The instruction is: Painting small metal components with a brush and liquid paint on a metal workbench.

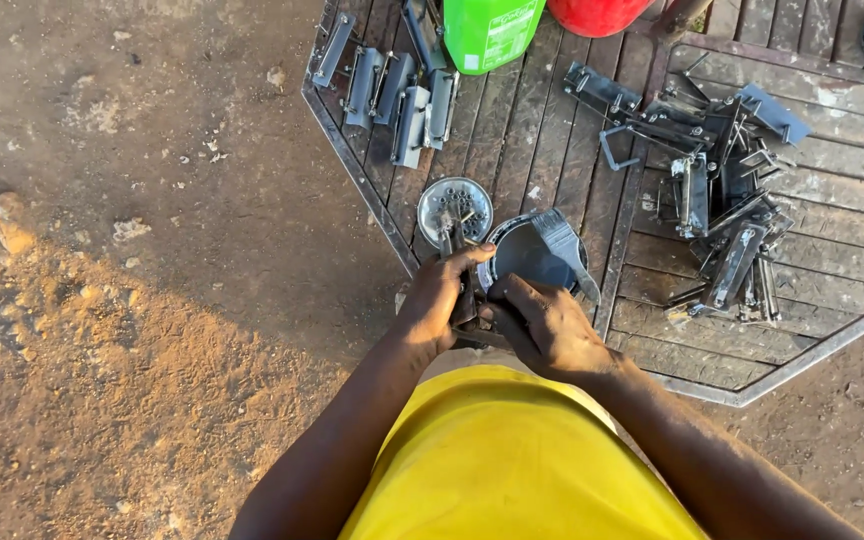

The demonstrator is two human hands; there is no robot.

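Both my hands meet over the near edge of a dark wooden slatted table. My left hand grips a small dark metal part, thumb stretched over its top. My right hand is closed on the same part from the right; its shape is mostly hidden by my fingers. Just beyond my hands stands a round tin of grey paint with a flat brush resting across it. Left of the tin lies its lid holding several small screws.
A row of grey metal hinges lies at the table's far left. A heap of dark metal brackets fills the right side. A green plastic can and a red container stand at the back. Bare dirt ground lies left.
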